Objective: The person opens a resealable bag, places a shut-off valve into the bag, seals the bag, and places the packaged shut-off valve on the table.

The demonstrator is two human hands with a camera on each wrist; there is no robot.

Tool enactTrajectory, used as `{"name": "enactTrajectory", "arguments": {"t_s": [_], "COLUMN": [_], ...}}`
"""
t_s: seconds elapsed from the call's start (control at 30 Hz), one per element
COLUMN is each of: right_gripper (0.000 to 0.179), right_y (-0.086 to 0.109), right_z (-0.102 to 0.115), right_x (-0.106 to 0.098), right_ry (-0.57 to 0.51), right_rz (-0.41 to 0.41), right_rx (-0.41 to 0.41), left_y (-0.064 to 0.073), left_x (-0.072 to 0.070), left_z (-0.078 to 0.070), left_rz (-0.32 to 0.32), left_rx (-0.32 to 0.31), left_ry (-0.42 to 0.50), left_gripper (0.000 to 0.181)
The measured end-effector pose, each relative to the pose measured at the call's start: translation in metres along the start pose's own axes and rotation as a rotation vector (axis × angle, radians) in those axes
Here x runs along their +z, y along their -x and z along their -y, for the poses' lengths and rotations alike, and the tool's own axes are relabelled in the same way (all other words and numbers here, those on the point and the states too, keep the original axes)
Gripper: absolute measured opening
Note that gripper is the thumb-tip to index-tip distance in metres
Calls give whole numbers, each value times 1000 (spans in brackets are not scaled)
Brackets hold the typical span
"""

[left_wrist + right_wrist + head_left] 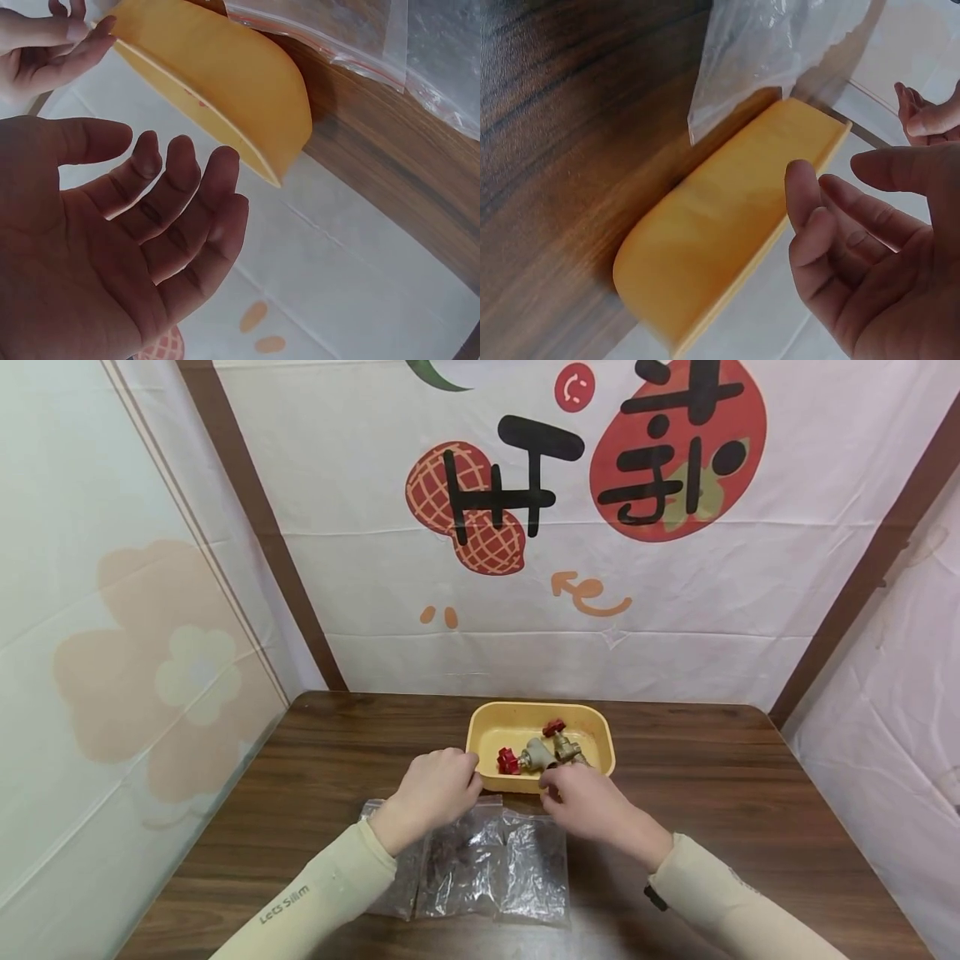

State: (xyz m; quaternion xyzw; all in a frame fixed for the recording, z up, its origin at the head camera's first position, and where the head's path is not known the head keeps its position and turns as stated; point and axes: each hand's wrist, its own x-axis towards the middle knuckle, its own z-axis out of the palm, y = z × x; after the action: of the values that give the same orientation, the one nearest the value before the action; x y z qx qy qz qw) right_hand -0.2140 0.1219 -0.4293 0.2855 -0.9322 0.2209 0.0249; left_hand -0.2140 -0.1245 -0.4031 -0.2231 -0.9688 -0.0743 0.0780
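Over the near left corner of a yellow plastic tub (pixel 502 783) hangs my left hand (pixel 442 785); in the left wrist view its palm is bare and its fingers are loosely bent. My right hand (pixel 592 802) is above the tub's near right side, fingers relaxed, nothing between them in the right wrist view. Inside the tub lie a grey-bodied valve (pixel 537 755) with a red handwheel (pixel 507 761) and a brass valve (pixel 566 748) with another red handwheel (pixel 553 727). The right hand partly covers the near right part of the tub.
Clear zip bags lie side by side in front of the tub: a left bag (pixel 405 877) partly under the left forearm, a middle bag (pixel 461 868) and a right bag (pixel 536 868). All rest on a dark wooden table (pixel 712 793). A printed white curtain (pixel 570 660) hangs behind.
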Motion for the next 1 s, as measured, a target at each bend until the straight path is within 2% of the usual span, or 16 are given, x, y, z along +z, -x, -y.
{"name": "enactTrajectory", "arguments": {"t_s": [0.17,0.37,0.6,0.77,0.87,1.0], "right_gripper": [4,18,21,8,17,16], "right_y": [0,1,4,8,10,10], "right_z": [0,-1,0,1,1,-2], "right_x": [10,18,28,37,40,43], "right_ry": [25,53,33,72,94,93], "right_rz": [34,42,61,48,32,33], "right_rx": [-44,-67,-69,-64,-68,-71], "left_y": [1,3,6,8,9,9], "left_x": [3,6,9,15,17,18], "left_z": [-2,-3,-3,-4,-3,-4], "left_rz": [-2,-3,-3,-1,-5,4], "left_rx": [2,1,2,10,13,9], "left_ry": [19,27,25,21,13,15], "left_gripper": [26,26,26,23,22,21]}}
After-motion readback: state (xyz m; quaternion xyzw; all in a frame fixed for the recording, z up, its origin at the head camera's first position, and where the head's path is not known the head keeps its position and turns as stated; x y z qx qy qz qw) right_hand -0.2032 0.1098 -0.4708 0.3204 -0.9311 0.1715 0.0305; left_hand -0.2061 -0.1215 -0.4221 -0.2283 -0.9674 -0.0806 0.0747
